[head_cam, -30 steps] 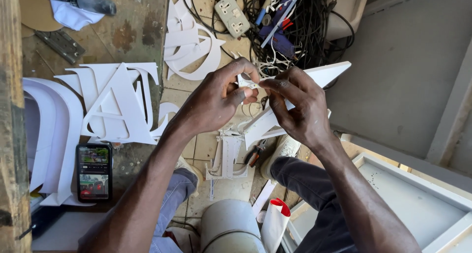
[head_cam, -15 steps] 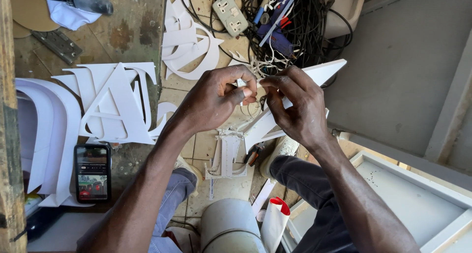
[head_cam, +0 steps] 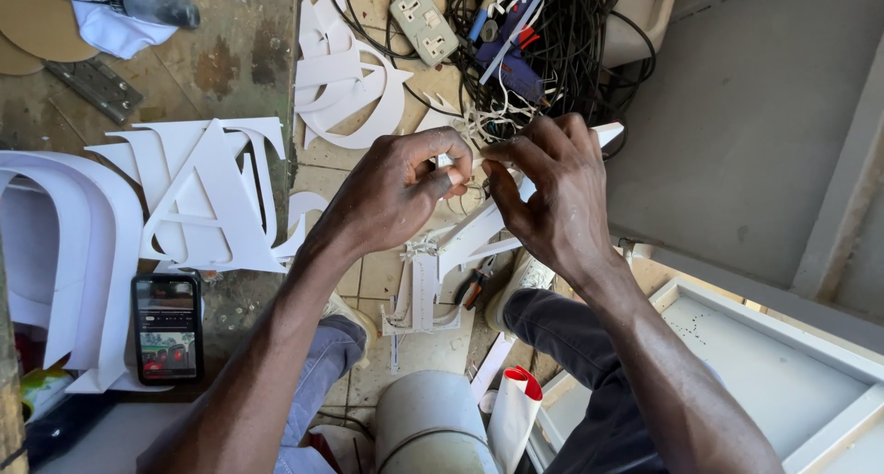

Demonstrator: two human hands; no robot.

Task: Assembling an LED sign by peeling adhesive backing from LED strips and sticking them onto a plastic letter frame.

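While both hands pinch a small white strip (head_cam: 458, 165) at frame centre, left hand (head_cam: 401, 193) and right hand (head_cam: 552, 193) have closed in slightly since a second ago; I read ongoing fine fitting. White letter piece (head_cam: 460, 244) below, cable tangle (head_cam: 552, 32) above, phone (head_cam: 167, 327) lower left.

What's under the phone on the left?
The phone lies on the edge of a big white cut-out letter, on a worn tabletop. Whatever is directly beneath it is covered.

Hands (head_cam: 479, 193) at centre; cables (head_cam: 552, 50) at 12, socket (head_cam: 424, 23) beside; letters (head_cam: 203, 198) at 9; phone (head_cam: 167, 327) at 8; bucket (head_cam: 428, 423), prob., at 6.
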